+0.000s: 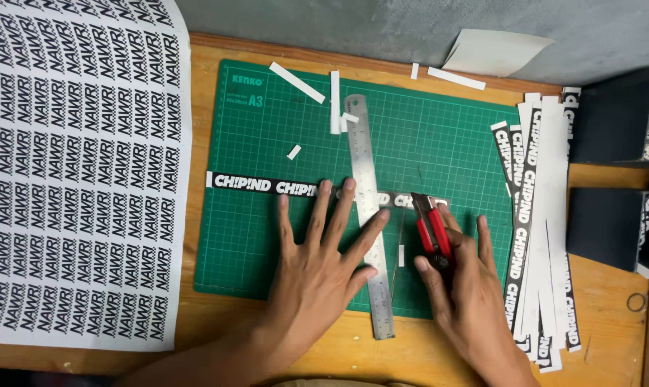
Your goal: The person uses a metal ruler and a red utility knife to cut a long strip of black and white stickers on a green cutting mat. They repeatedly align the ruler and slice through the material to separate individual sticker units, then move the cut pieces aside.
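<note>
My left hand [323, 247] lies flat with fingers spread, pressing a steel ruler [368, 179] and a long black printed strip [260, 184] onto the green cutting mat [267, 129]. The ruler stands nearly upright across the strip. My right hand [462, 276] grips a red utility knife [432, 229], its tip resting on the strip just right of the ruler.
A large white sheet of printed labels [80, 165] covers the left side. A pile of cut strips [543, 215] lies at the mat's right edge. White paper offcuts [317, 89] are scattered on the mat's top. Two black boxes [611, 168] stand at far right, beside a small ring [636, 302].
</note>
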